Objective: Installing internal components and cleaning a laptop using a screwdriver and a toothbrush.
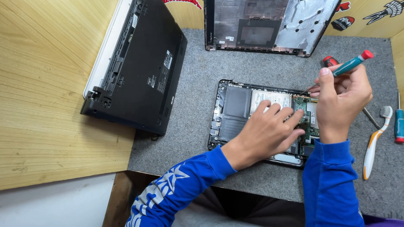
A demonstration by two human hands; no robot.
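Left hand (269, 132) of mine lies flat, fingers spread, on the opened laptop (235, 113) in the middle of the grey surface (193, 126); further right, my right hand (341, 101) is clamped on a teal screwdriver (349, 64), its tip at the green circuit board (304, 120).

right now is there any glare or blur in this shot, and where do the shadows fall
Head view: even, soft light; mild glare on the silvery lining of the detached laptop cover; soft shadows under the left hand on the opened laptop; the right hand and its teal screwdriver look sharp, no motion blur.
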